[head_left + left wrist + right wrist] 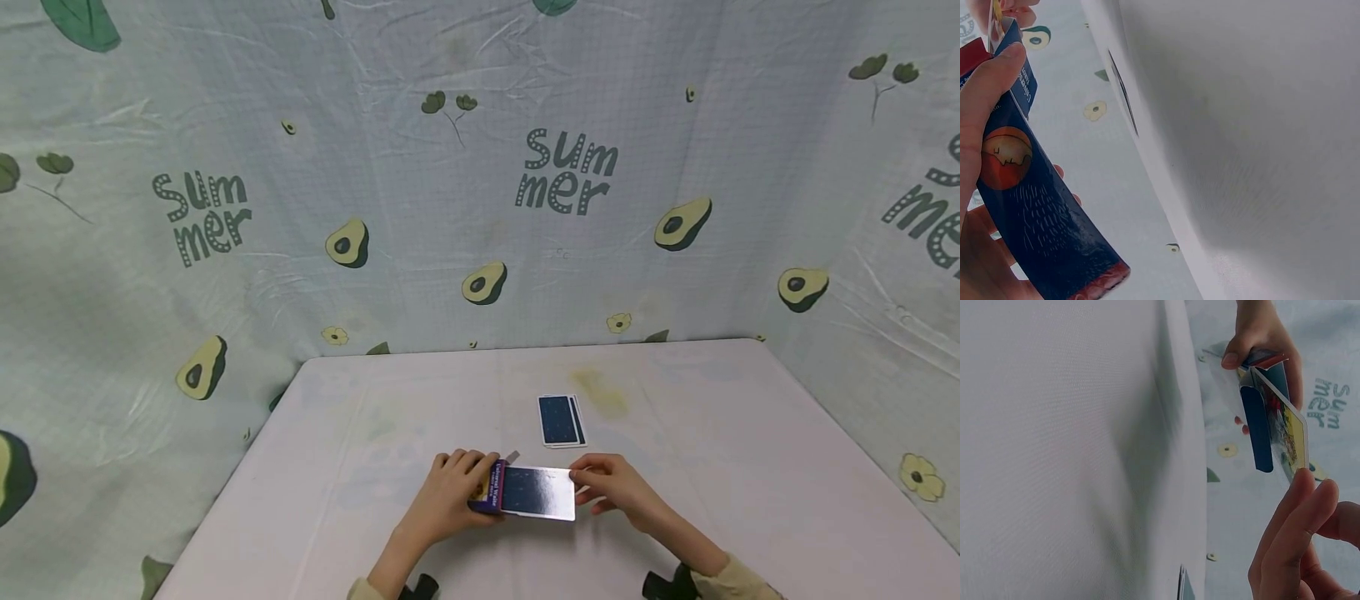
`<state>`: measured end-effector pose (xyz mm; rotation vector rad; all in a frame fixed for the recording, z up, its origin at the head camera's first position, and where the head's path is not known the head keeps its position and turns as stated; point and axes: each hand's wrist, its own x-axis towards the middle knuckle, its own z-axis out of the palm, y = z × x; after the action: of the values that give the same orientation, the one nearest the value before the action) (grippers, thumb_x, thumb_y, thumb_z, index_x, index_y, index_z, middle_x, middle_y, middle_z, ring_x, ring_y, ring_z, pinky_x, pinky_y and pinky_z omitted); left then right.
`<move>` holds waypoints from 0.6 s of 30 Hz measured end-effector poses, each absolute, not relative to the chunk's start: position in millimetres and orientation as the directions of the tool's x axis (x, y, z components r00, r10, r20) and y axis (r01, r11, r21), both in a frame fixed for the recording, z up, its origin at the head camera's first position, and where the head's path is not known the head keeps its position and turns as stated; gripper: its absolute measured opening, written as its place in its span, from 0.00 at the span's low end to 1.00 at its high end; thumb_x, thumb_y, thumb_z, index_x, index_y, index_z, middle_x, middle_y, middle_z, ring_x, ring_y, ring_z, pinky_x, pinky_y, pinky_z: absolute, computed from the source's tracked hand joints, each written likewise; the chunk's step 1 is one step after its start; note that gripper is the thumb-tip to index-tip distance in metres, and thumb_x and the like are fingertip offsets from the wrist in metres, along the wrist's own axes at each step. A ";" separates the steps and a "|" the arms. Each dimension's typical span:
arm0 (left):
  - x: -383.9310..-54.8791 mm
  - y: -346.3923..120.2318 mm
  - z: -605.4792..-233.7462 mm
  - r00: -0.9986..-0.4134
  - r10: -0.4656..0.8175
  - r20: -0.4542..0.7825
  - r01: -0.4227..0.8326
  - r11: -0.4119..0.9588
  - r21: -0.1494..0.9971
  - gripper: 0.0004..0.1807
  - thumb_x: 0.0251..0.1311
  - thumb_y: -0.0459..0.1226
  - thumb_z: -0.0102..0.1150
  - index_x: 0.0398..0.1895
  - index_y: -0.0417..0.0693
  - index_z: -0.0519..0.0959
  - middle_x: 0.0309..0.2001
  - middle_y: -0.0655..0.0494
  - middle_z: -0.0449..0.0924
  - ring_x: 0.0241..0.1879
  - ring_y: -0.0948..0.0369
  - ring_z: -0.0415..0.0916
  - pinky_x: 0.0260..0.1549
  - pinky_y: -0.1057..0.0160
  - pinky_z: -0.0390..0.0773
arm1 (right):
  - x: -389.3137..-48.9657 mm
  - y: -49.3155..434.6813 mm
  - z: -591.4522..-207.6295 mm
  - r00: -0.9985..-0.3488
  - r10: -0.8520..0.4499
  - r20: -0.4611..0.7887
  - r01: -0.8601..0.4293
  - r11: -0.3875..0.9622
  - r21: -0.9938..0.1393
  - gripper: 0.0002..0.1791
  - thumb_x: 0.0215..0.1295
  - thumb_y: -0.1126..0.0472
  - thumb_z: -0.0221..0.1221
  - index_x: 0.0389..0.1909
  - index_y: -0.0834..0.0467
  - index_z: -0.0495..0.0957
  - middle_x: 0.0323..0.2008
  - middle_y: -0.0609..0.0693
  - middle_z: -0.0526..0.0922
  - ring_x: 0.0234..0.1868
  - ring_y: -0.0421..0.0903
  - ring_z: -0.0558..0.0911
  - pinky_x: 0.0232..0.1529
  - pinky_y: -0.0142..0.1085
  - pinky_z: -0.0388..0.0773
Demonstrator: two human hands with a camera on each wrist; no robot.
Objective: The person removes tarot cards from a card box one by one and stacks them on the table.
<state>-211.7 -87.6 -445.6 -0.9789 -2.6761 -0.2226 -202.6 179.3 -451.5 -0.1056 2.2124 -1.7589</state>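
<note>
My left hand [448,496] grips a dark blue tarot card box [1041,212] with a sleeping moon face on its side, holding it above the table. From the box's open end a blue-backed tarot card [538,493] sticks out to the right. My right hand [618,492] pinches the far end of this card between thumb and fingers. The right wrist view shows the picture side of the card [1290,428] and the box's blue flap [1256,428] hanging beside it. How many cards lie behind the front one is hidden.
A small, slightly fanned stack of blue-backed cards [558,419] lies on the white-covered table [712,433] beyond my hands. A curtain [420,217] printed with avocados hangs behind the table and along its sides.
</note>
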 end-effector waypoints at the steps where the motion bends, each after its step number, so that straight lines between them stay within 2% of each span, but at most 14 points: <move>1: -211.9 -88.1 -445.9 -0.730 0.606 0.316 0.651 0.758 0.048 0.43 0.34 0.59 0.66 0.57 0.52 0.68 0.46 0.59 0.74 0.45 0.61 0.68 0.43 0.57 0.66 | -202.7 179.7 -451.5 -0.949 -0.244 -0.201 0.141 0.245 -0.959 0.17 0.60 0.55 0.54 0.40 0.66 0.75 0.27 0.45 0.81 0.26 0.39 0.81 0.23 0.32 0.75; 2: -211.9 -88.4 -445.9 -0.729 0.606 0.318 0.650 0.758 0.047 0.43 0.34 0.59 0.66 0.57 0.52 0.68 0.45 0.59 0.74 0.44 0.61 0.68 0.43 0.57 0.66 | -202.3 179.8 -451.1 -0.952 -0.237 -0.196 0.136 0.245 -0.960 0.19 0.60 0.55 0.54 0.41 0.68 0.74 0.28 0.46 0.80 0.26 0.40 0.81 0.23 0.32 0.75; 8: -211.0 -91.4 -445.3 -0.729 0.601 0.327 0.648 0.760 0.051 0.43 0.34 0.59 0.66 0.57 0.53 0.68 0.45 0.59 0.74 0.44 0.61 0.68 0.43 0.58 0.65 | -202.6 183.2 -450.4 -0.955 -0.218 -0.203 0.148 0.243 -0.958 0.21 0.58 0.53 0.55 0.42 0.67 0.74 0.28 0.46 0.81 0.27 0.40 0.81 0.23 0.31 0.74; 18: -212.6 -95.5 -445.3 -0.739 0.586 0.332 0.636 0.770 0.056 0.43 0.33 0.59 0.66 0.57 0.53 0.68 0.45 0.59 0.74 0.44 0.62 0.68 0.42 0.57 0.66 | -202.6 186.4 -447.2 -0.958 -0.184 -0.219 0.167 0.260 -0.951 0.19 0.60 0.55 0.54 0.43 0.67 0.73 0.29 0.46 0.80 0.26 0.39 0.80 0.23 0.32 0.74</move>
<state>-212.6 -95.5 -445.3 -0.9451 -2.6689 -0.2388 -202.6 186.4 -447.2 -0.0150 2.2499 -1.7528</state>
